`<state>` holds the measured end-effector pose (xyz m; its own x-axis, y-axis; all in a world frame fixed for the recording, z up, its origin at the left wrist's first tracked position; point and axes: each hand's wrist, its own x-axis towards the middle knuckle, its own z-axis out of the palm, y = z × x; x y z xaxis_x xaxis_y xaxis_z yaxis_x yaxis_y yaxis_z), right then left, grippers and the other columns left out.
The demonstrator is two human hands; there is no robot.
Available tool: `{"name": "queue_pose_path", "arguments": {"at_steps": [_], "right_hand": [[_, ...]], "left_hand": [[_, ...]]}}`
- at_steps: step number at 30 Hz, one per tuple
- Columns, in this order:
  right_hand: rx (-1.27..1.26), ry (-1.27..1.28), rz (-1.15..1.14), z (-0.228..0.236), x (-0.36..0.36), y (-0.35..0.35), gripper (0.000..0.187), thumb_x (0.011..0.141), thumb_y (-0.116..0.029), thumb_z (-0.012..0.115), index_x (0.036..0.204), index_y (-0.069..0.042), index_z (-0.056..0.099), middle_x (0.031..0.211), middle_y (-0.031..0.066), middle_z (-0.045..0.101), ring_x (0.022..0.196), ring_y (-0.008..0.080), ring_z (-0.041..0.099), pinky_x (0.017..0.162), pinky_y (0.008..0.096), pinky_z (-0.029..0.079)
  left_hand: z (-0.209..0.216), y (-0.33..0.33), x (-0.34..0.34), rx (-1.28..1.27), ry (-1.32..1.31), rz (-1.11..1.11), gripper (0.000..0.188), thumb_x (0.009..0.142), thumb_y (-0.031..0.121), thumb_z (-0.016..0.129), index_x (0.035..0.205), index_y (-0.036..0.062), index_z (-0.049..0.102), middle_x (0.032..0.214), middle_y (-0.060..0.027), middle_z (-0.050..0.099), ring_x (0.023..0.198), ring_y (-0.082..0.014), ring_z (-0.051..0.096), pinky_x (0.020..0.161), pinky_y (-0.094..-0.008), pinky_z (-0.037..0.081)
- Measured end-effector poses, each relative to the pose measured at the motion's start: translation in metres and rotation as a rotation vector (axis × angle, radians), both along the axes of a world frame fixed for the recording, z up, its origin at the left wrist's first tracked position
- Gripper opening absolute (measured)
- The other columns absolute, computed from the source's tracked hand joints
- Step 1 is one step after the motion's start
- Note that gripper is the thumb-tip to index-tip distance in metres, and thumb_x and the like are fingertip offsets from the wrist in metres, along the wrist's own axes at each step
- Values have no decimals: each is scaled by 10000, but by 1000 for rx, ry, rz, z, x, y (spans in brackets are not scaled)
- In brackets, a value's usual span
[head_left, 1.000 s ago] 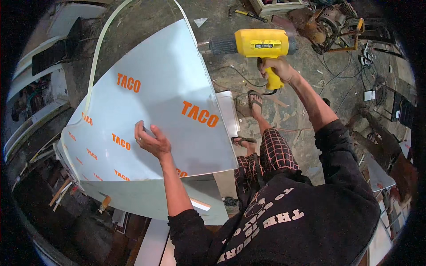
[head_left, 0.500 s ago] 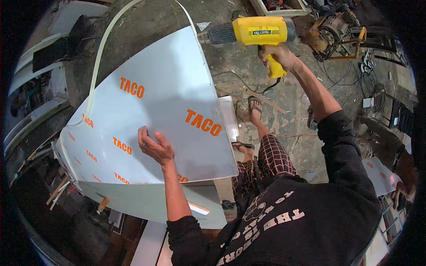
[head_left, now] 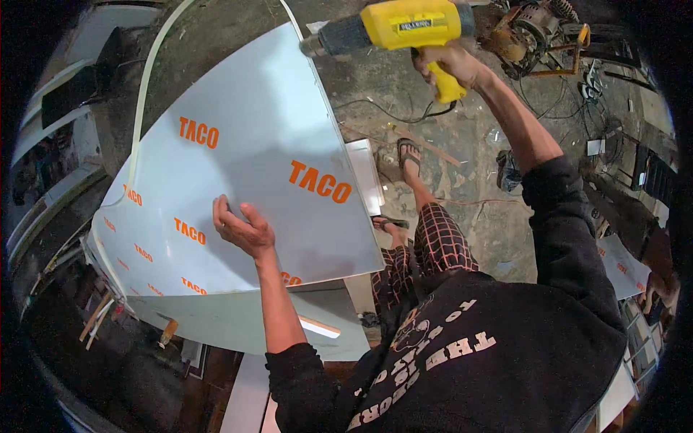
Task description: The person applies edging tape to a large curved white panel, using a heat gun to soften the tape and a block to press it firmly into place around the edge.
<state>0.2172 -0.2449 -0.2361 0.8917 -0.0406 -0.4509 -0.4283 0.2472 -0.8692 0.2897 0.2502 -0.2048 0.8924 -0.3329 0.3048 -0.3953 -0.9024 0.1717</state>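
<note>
A pale blue laminate sheet with orange lettering fills the centre-left of the frame, curving up from a workbench edge at lower left toward the top. The left hand lies flat and open against its lower middle. The right hand, at top centre, grips the handle of a yellow heat gun, whose nozzle points left at the sheet's upper right edge, just beside it. The littered concrete floor spreads to the right.
</note>
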Motion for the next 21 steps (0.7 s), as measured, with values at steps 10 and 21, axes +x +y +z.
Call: {"name": "queue_pose_path", "arguments": {"at_steps": [10, 21], "right_hand": [[-30, -17, 62, -15, -99, 38, 121, 773, -117, 625, 725, -24, 563, 667, 51, 550, 542, 122, 527, 498, 257, 415], [104, 115, 74, 8, -186, 86, 62, 802, -90, 643, 810, -39, 609, 752, 55, 600, 636, 141, 587, 555, 286, 483]], "left_hand": [[3, -3, -2, -60, 1, 13, 438, 913, 289, 500, 1213, -29, 506, 1248, -211, 523, 1180, -361, 478, 961, -486, 398], [1, 1, -2, -67, -56, -7, 396, 905, 281, 524, 1181, -3, 530, 1213, -180, 560, 1150, -357, 497, 973, -497, 384]]}}
